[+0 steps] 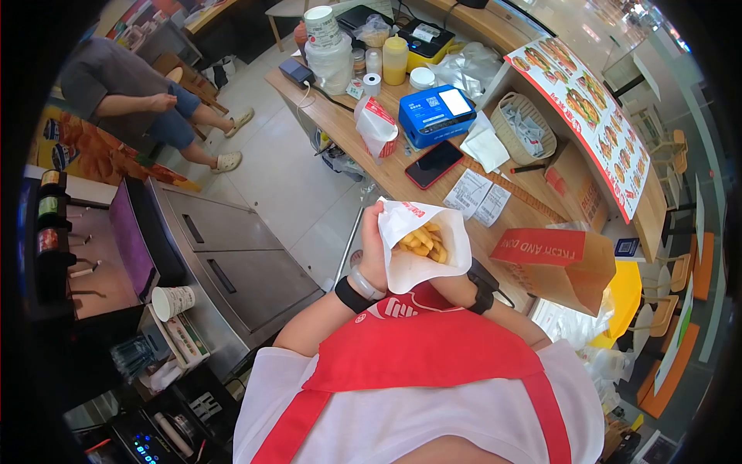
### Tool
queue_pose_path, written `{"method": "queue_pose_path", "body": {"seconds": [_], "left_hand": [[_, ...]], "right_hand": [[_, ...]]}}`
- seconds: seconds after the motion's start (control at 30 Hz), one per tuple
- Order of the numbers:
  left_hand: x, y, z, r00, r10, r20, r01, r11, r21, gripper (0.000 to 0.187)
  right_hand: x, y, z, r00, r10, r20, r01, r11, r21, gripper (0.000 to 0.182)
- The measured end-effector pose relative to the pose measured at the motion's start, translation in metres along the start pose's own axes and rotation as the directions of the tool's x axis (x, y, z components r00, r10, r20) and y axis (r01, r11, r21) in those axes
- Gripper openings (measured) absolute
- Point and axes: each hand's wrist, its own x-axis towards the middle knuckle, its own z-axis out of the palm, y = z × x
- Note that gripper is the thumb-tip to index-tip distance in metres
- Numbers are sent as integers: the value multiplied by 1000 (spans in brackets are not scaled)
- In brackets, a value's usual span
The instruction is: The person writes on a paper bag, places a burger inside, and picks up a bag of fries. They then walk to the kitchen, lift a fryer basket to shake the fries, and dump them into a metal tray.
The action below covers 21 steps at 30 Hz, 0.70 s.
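Because the white paper bag point(444, 269) gapes, squeeze lightly and keep its mouth up — the fries point(423, 243) could spill; the left hand point(372, 246) clasps its side, beyond the red apron point(425, 352) — the right hand's hold, hidden, cannot be told.

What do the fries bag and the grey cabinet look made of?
The fries bag looks like matte white paper, judging by its thin edge and creases. The grey cabinet seems metal, perhaps stainless steel, satin-finished, from its soft sheen.
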Motion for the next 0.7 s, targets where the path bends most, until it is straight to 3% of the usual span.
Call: {"method": "queue_pose_path", "body": {"seconds": [0.1, 0.23, 0.3, 0.33, 0.37, 0.4, 0.43, 0.5, 0.53, 0.57, 0.63, 0.67, 0.7], "left_hand": [[2, -1, 4, 998, 18, -64, -17, 1000, 6, 64], [4, 4, 1, 999, -12, -33, 11, 1000, -14, 64], [3, 8, -1, 992, 10, 128, -1, 997, -74, 57], [2, 9, -4, 991, 11, 130, -2, 997, -73, 57], [-1, 8, -9, 992, 87, 92, -75, 988, -134, 59], [-2, 9, -15, 986, 160, 50, -148, 970, -192, 61], [0, 12, -24, 986, 158, 48, -146, 970, -194, 61], [10, 16, -56, 964, 130, 232, -70, 966, -251, 57], [19, 13, -67, 998, 70, 7, -66, 968, -241, 52], [22, 11, -78, 997, 77, 13, -72, 969, -235, 52], [15, 10, -58, 966, 122, 226, -61, 963, -261, 46], [19, 12, -60, 977, 135, 163, -61, 918, -393, 49], [16, 18, -53, 978, 132, 162, -58, 917, -396, 49]], "right_hand": [[3, -3, 0, 1000, 19, -3, -18, 996, 83, 50], [7, 1, -2, 998, -29, 53, 31, 999, -33, 53], [9, -2, -3, 996, -66, 66, 72, 993, -89, 55], [8, -9, -3, 995, -87, 40, 89, 994, -55, 56], [7, -17, -4, 994, -106, 13, 107, 994, -22, 57], [7, -29, -10, 984, -174, 38, 177, 971, -158, 60], [6, -29, -11, 985, -170, 37, 174, 972, -158, 60], [4, -28, -13, 984, -173, 41, 177, 974, -144, 60], [4, -26, -13, 988, -149, 42, 154, 975, -158, 59], [4, -24, -14, 986, -160, 43, 165, 974, -156, 59], [-1, -22, -15, 993, -111, 47, 118, 975, -188, 58], [-2, -23, -14, 995, -85, 50, 92, 981, -171, 57], [-6, -20, -13, 996, -80, 50, 88, 981, -173, 57]]}}
